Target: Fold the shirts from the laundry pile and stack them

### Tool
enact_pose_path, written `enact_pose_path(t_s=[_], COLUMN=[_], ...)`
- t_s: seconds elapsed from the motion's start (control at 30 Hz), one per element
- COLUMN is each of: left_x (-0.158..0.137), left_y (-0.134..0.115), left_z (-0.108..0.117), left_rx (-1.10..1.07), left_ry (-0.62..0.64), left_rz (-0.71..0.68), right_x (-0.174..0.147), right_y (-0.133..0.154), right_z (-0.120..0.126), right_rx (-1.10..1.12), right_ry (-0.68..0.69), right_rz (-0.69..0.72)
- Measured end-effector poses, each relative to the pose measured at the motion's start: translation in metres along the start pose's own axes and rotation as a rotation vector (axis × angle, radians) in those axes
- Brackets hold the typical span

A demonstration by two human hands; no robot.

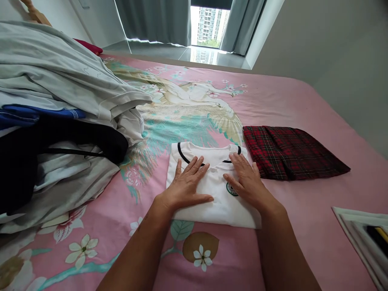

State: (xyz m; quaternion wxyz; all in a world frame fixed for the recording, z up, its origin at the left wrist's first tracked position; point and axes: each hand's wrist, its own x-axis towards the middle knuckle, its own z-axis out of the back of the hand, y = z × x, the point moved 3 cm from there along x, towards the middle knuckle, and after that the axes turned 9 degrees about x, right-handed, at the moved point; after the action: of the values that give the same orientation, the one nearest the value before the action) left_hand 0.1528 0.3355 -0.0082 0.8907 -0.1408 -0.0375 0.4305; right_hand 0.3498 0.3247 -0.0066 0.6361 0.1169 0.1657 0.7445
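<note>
A folded white cloth shirt with black collar trim (216,185) lies on the pink floral bedsheet (306,226). My left hand (186,184) and right hand (247,182) rest on it, released and spread, near folded red plaid fabric (292,153).

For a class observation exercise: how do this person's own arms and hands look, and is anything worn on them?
The left hand and right hand are bare, with no gloves, rings or watch visible; both forearms show no sleeves.
</note>
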Motion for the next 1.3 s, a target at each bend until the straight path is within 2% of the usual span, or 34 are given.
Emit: enact_pose_path(t_s=[0.07, 0.2, 0.27, 0.4, 0.5, 0.57, 0.63, 0.7, 0.8, 0.9, 1.0, 1.1, 1.17, 1.23, 1.3], left_x=[0.0, 0.0, -0.001, -0.002, -0.001, -0.001, 0.0, 0.0, -0.004, -0.01, -0.014, -0.019, -0.024, -0.027, -0.028], left_y=[-0.003, -0.003, -0.003, -0.011, -0.018, -0.018, -0.009, 0.01, 0.049, 0.08, 0.092, 0.094, 0.093, 0.089, 0.082], left_z=[-0.001, -0.009, -0.006, 0.014, 0.028, 0.033, 0.029, 0.016, -0.005, -0.007, 0.004, 0.014, 0.015, 0.013, 0.011], left_rx=[-0.002, -0.018, -0.033, -0.185, -0.361, -0.333, -0.194, -0.075, -0.014, -0.014, -0.066, -0.27, -0.51, -0.716, -0.882], left_ry=[-0.013, 0.057, 0.035, -0.156, -0.317, -0.445, -0.487, -0.353, -0.143, -0.171, -0.275, -0.302, -0.207, -0.083, -0.023], left_rz=[-0.02, -0.038, -0.059, -0.117, -0.095, -0.041, 0.065, 0.232, 0.48, 0.629, 0.663, 0.698, 0.732, 0.743, 0.688], right_x=[0.0, 0.0, -0.003, -0.012, -0.015, -0.012, -0.006, 0.0, 0.008, 0.01, 0.011, 0.009, 0.004, 0.001, -0.001], right_y=[0.009, 0.017, 0.012, 0.015, 0.032, 0.039, 0.037, 0.022, -0.015, -0.038, -0.04, -0.044, -0.055, -0.067, -0.073], right_z=[-0.002, -0.013, -0.006, 0.023, 0.03, 0.027, 0.017, 0.003, -0.012, -0.012, -0.007, 0.001, 0.009, 0.015, 0.017], right_rx=[-0.01, -0.035, -0.02, 0.152, 0.331, 0.313, 0.201, 0.092, 0.021, 0.003, 0.015, 0.057, 0.125, 0.191, 0.217], right_ry=[0.008, 0.182, 0.156, 0.003, -0.021, -0.088, -0.138, -0.096, 0.008, -0.07, -0.143, -0.195, -0.221, -0.158, -0.074], right_rz=[0.038, 0.108, 0.084, 0.11, 0.158, 0.198, 0.211, 0.126, -0.091, -0.214, -0.184, -0.257, -0.389, -0.479, -0.509])
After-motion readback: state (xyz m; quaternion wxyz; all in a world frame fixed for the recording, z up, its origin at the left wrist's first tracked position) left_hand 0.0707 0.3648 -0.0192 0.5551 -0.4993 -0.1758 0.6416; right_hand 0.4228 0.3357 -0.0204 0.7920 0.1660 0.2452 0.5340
